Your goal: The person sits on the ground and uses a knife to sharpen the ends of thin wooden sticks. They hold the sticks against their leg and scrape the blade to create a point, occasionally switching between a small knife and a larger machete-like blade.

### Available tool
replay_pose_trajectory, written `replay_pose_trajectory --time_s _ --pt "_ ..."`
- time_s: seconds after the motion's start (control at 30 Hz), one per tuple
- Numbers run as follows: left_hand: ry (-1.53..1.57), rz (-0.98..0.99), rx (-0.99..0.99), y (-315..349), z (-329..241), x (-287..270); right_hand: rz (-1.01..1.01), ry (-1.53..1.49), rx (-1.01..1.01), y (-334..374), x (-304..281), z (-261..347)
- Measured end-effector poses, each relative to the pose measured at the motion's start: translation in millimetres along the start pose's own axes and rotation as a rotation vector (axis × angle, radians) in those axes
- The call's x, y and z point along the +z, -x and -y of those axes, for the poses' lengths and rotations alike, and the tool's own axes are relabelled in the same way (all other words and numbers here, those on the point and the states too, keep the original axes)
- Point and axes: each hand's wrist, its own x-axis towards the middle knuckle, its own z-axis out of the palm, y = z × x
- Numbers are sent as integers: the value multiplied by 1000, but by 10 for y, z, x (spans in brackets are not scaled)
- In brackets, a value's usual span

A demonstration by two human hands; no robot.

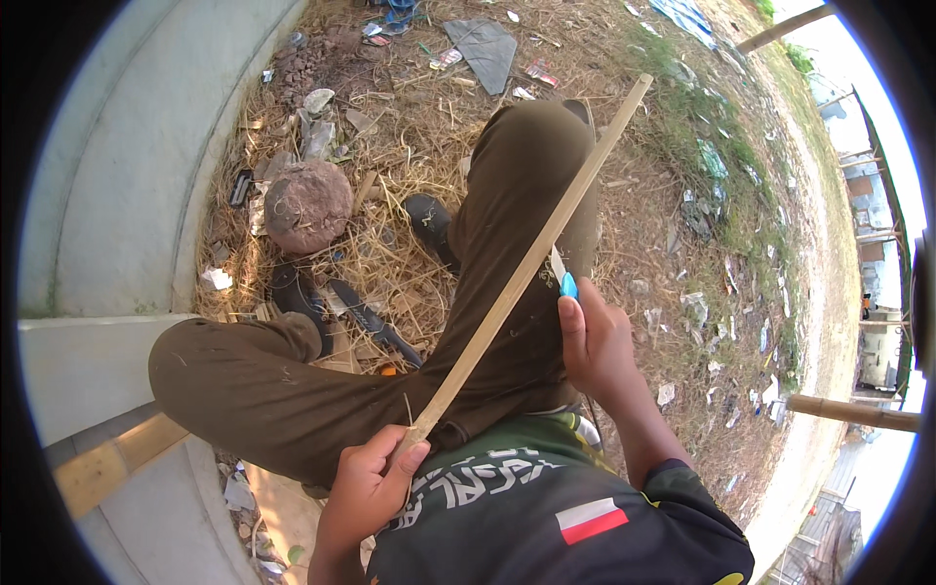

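Observation:
A long, flat pale strip [526, 263], of bamboo or wood, slants up and to the right across my raised knee. My left hand [375, 485] is closed round its lower end, with the thumb on top. A thin curl hangs off the strip near that hand. In my right hand [598, 341] is a small knife [568, 285] with a blue handle, fingers wrapped round it. Its short blade points up beside the strip's right edge; whether it touches I cannot tell. Brown trousers [507, 224] lie beneath the strip, with small shavings on them.
A dark, long-bladed tool [372, 320] rests on straw near my feet, and a round reddish stone [308, 207] sits beyond it. Pale wall panels [127, 195] rise at the left above a wooden bar [117, 463]. Litter and grass cover the ground to the right.

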Motion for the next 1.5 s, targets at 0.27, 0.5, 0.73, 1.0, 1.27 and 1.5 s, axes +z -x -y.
replay_pose_trajectory --time_s 0.27,0.5,0.73,1.0,1.27,1.5 --pt "-303 -172 331 -569 -442 344 159 139 -131 -73 -231 -66" --pt "-349 -187 280 -433 -495 298 11 137 -119 64 46 -83" --pt "-349 -196 186 27 -365 23 -3 86 -80 101 64 -105" --pt "-515 -91 -95 856 -314 -642 -31 -94 117 83 69 -65" --pt "-1167 -483 323 1877 304 -778 -93 -212 205 78 105 -51" --pt "-750 -329 -145 2840 213 -1481 -147 -383 334 42 87 -112"
